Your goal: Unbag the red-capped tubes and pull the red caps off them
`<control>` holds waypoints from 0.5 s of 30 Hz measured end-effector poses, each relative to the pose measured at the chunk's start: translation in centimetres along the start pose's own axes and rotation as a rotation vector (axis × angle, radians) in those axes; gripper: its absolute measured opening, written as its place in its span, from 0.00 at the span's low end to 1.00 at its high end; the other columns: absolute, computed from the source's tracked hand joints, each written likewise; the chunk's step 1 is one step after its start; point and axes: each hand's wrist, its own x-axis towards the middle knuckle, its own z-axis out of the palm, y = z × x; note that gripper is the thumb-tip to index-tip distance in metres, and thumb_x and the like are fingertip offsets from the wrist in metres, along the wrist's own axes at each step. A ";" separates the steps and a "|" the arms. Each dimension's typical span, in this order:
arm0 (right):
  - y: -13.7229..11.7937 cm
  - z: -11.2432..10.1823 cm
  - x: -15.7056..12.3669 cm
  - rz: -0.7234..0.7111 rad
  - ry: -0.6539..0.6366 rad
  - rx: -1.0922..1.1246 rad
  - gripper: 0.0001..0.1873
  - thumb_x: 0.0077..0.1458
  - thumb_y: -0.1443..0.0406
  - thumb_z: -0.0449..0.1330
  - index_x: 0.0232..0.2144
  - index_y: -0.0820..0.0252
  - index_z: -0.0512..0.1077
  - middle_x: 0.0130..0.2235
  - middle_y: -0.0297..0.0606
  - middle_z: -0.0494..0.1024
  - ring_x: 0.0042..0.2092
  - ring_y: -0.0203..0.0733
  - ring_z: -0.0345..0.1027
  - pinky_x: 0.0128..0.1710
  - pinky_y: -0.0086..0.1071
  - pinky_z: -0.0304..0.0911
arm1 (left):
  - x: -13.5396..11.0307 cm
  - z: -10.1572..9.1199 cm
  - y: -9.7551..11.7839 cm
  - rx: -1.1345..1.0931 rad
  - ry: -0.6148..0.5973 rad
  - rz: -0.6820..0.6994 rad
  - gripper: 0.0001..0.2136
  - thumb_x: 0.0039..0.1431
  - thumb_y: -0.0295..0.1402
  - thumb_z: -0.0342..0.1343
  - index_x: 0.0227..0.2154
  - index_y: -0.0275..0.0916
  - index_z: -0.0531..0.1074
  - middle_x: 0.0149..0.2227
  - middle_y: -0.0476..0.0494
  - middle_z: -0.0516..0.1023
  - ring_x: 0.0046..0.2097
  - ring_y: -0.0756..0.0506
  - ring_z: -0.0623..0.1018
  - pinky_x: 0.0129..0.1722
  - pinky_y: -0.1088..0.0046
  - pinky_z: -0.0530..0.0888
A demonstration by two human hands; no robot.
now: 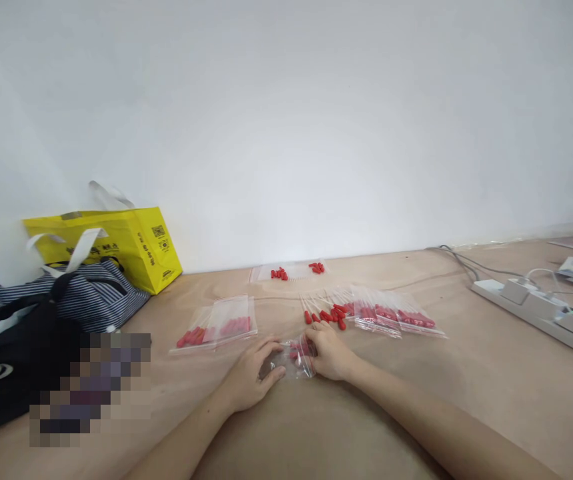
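A clear zip bag with red pieces inside lies on the table between my hands. My left hand grips its left side, thumb and fingers curved around the plastic. On the right side, my right hand is closed over the bag's edge, its fingers hiding part of the contents. Just beyond my right hand lie loose thin sticks with red ends, fanned out toward the wall. What exactly the red-ended sticks are I cannot make out.
Filled zip bags overlap beyond my right hand, and more filled bags lie on the left. Another bag with red pieces lies near the wall. A yellow bag and dark bags stand left; a power strip lies right.
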 end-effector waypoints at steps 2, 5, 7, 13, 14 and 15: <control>-0.1 -0.2 0.1 0.016 0.000 0.019 0.14 0.44 0.56 0.59 0.24 0.63 0.68 0.30 0.40 0.68 0.35 0.40 0.59 0.33 0.30 0.54 | 0.0 0.0 0.1 -0.026 -0.006 0.001 0.11 0.52 0.34 0.49 0.40 0.41 0.66 0.48 0.41 0.68 0.49 0.43 0.68 0.48 0.63 0.65; -0.3 -0.5 0.0 0.017 0.008 0.079 0.11 0.42 0.59 0.60 0.23 0.62 0.66 0.26 0.36 0.68 0.31 0.37 0.59 0.29 0.27 0.53 | 0.0 -0.1 0.1 -0.028 -0.001 0.000 0.11 0.52 0.34 0.50 0.39 0.41 0.66 0.46 0.42 0.69 0.47 0.43 0.69 0.47 0.64 0.66; -0.4 -0.7 -0.1 0.009 -0.014 0.130 0.09 0.40 0.63 0.61 0.23 0.62 0.65 0.23 0.33 0.67 0.26 0.34 0.58 0.25 0.26 0.51 | 0.0 0.0 0.1 -0.025 0.006 -0.001 0.11 0.52 0.35 0.50 0.39 0.41 0.66 0.45 0.42 0.70 0.46 0.43 0.70 0.46 0.64 0.66; 0.7 -1.6 -0.6 0.003 -0.064 0.321 0.05 0.34 0.73 0.57 0.20 0.62 0.65 0.20 0.29 0.67 0.23 0.30 0.58 0.21 0.23 0.51 | -0.1 0.0 0.1 -0.021 0.026 -0.013 0.13 0.52 0.36 0.51 0.41 0.42 0.64 0.45 0.43 0.70 0.47 0.44 0.69 0.46 0.65 0.66; 1.1 -1.7 -0.6 0.014 -0.059 0.364 0.05 0.34 0.73 0.56 0.20 0.62 0.66 0.21 0.29 0.69 0.23 0.30 0.60 0.22 0.23 0.52 | -0.1 0.0 0.1 -0.020 0.020 -0.015 0.13 0.52 0.36 0.51 0.41 0.42 0.64 0.45 0.44 0.70 0.46 0.44 0.69 0.46 0.65 0.66; 1.6 -2.0 -0.6 0.029 -0.058 0.429 0.06 0.34 0.73 0.55 0.22 0.62 0.67 0.23 0.30 0.70 0.24 0.31 0.61 0.23 0.23 0.54 | -0.1 0.0 0.1 -0.020 0.014 -0.019 0.13 0.52 0.36 0.51 0.41 0.42 0.64 0.45 0.44 0.70 0.46 0.44 0.69 0.46 0.65 0.66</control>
